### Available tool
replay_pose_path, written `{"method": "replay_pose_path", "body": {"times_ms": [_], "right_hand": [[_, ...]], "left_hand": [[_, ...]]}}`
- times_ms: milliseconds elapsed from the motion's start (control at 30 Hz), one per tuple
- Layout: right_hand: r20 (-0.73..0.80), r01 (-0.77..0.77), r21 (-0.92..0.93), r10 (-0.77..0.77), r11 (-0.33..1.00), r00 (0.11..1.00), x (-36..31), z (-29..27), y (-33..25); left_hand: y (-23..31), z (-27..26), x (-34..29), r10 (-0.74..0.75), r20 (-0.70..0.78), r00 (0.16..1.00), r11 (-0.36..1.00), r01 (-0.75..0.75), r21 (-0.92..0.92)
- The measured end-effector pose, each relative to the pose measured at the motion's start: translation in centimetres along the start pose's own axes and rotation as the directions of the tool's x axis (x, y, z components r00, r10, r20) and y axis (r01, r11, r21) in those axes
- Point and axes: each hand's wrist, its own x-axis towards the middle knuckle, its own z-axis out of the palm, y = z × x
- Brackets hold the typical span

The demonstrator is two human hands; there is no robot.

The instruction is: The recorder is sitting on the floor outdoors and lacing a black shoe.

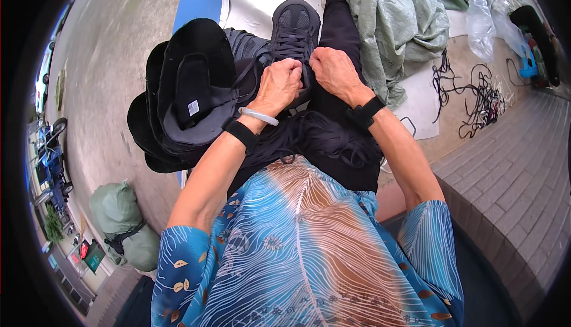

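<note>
A dark grey shoe [295, 22] lies across my lap with its toe pointing away, and its front is laced with a dark shoelace [291, 42]. My left hand [278, 86] is closed in a pinch at the left of the lacing, near the ankle end. On the other side my right hand [336, 72] is curled in a pinch on the shoelace too; the fingertips of both hands are largely hidden. Left of the shoe is a stack of black shoe uppers [193, 83], showing dark linings. A bundle of loose dark laces [333, 133] rests on my lap.
Green-grey woven sheeting [395, 23] spreads beside my outstretched leg. Tangled cords [476, 98] lie on the ground at right, near clear plastic bags [479, 20]. A tied green sack [125, 223] stands at lower left. Grey brick paving [505, 166] forms a step on the right.
</note>
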Motion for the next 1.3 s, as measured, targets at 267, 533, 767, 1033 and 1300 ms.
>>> {"method": "replay_pose_path", "body": {"times_ms": [267, 533, 767, 1033, 1300], "right_hand": [[-0.022, -0.008, -0.071, 0.006, 0.997, 1.000, -0.3, 0.5, -1.0], [0.037, -0.052, -0.123, 0.057, 0.991, 0.998, -0.3, 0.4, -1.0], [0.044, 0.028, -0.215, -0.019, 0.976, 0.999, -0.7, 1.3, -1.6], [-0.092, 0.198, -0.090, -0.206, 0.976, 0.974, -2.5, -2.0, -2.9], [0.112, 0.290, 0.100, -0.300, 0.952, 0.947, -6.5, -4.3, -8.4]], "left_hand": [[-1.8, 0.7, 0.6, 0.249, -0.115, 0.962, 0.959, -0.228, 0.168], [-2.6, 0.9, 1.2, 0.304, -0.131, 0.944, 0.943, -0.278, 0.182], [-1.8, 0.9, 1.2, 0.456, -0.088, 0.886, 0.789, -0.356, 0.501], [-1.2, -2.5, -3.0, 0.386, 0.046, 0.921, 0.823, -0.367, 0.434], [6.2, -8.5, -13.4, 0.144, 0.787, 0.600, 0.928, 0.194, -0.318]]}}
